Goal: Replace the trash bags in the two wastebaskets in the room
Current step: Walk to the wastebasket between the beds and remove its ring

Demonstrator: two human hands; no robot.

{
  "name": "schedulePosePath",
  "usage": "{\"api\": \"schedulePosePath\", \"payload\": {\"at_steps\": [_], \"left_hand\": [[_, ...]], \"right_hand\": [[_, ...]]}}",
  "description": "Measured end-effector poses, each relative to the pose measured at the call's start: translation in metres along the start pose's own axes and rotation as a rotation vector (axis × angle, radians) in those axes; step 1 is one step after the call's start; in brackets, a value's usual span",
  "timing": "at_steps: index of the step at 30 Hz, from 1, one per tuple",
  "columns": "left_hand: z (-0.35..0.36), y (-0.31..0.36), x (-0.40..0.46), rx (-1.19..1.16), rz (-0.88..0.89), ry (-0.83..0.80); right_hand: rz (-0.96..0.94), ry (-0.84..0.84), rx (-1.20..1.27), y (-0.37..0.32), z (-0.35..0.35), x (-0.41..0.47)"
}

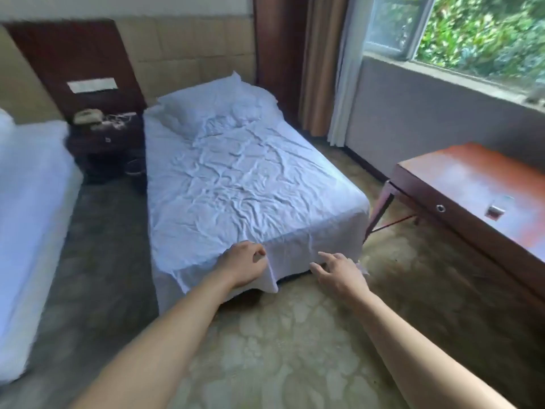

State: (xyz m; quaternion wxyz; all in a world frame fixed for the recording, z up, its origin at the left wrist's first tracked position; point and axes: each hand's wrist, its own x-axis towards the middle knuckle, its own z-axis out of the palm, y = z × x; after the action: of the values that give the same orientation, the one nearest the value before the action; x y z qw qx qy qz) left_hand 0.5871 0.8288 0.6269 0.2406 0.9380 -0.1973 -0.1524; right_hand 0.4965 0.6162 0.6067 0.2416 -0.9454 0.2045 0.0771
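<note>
A dark round wastebasket [135, 167] stands on the floor in the gap between the nightstand [103, 143] and the middle bed [244, 178], far from both hands. My left hand [245, 263] hovers at the foot of that bed, fingers half curled, with nothing seen in it. My right hand [339, 274] reaches out beside it with fingers spread, low over the carpet by the bed's corner. A small pale scrap [362, 266] shows just past its far edge; I cannot tell whether it is held. No trash bag is clearly visible.
A second white bed [29, 216] fills the left side, with a dark aisle between the beds. A reddish wooden desk [472, 187] stands at the right under the window [460, 31]. A telephone [88, 116] sits on the nightstand. Patterned carpet [295, 335] lies underfoot.
</note>
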Motion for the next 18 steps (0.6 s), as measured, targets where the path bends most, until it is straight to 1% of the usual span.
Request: {"api": "schedulePosePath", "payload": {"at_steps": [3,6,9,12,15,18], "left_hand": [[-0.059,-0.08,-0.007,-0.005,-0.083,0.081],[-0.117,-0.167,-0.011,-0.048,-0.193,0.184],[-0.174,-0.252,-0.021,-0.109,-0.307,0.28],[-0.226,-0.335,-0.023,-0.145,-0.406,0.328],[-0.27,-0.414,-0.014,-0.195,-0.461,0.361],[-0.307,-0.483,0.012,-0.238,-0.476,0.392]], "right_hand": [[-0.13,-0.041,-0.056,-0.097,0.025,0.035],[-0.26,-0.075,-0.051,-0.207,0.065,0.071],[-0.35,-0.13,-0.048,-0.324,0.111,0.097],[-0.429,-0.158,-0.052,-0.432,0.149,0.119],[-0.496,-0.178,-0.058,-0.517,0.179,0.147],[-0.528,-0.211,-0.075,-0.588,0.209,0.19]]}}
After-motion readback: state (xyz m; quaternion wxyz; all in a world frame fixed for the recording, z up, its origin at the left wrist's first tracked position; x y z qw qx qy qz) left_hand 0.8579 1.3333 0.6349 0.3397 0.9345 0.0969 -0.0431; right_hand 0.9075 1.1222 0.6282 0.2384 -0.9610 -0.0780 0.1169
